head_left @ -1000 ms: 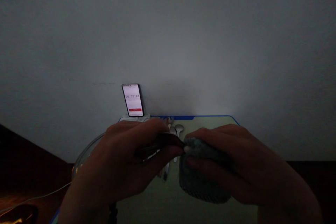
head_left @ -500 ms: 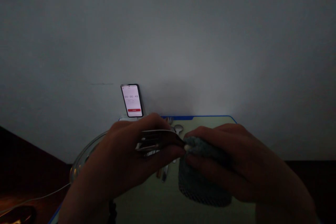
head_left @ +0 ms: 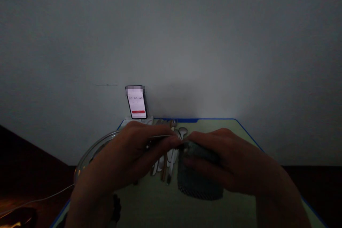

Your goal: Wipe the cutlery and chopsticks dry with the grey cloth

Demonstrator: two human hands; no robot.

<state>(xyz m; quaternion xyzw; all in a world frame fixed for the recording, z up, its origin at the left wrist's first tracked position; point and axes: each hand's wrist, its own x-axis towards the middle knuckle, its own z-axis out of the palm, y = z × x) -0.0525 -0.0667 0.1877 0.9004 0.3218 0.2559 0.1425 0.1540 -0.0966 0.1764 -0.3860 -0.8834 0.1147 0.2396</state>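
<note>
In the dim head view, my left hand (head_left: 141,153) pinches a thin metal utensil (head_left: 161,136), seen nearly edge-on; its far end is hidden by the fingers. My right hand (head_left: 224,160) grips a grey-green cloth (head_left: 199,180) with a patterned lower edge, which hangs below the fingers. The fingertips of both hands meet near the cloth's upper corner. Behind and beneath the hands lies a group of cutlery, with a spoon (head_left: 182,131), a fork (head_left: 174,123) and a knife (head_left: 170,171) among several pieces.
A phone (head_left: 138,105) showing a timer leans upright by the wall. Left of the hands is a clear round bowl (head_left: 87,156), partly behind my left forearm. The pale green table (head_left: 160,206) has a blue edge. A white cable (head_left: 50,196) runs at the lower left.
My right hand and the cloth have shifted left. The utensil in my left hand has turned from showing its tines to nearly edge-on, and more cutlery on the table shows.
</note>
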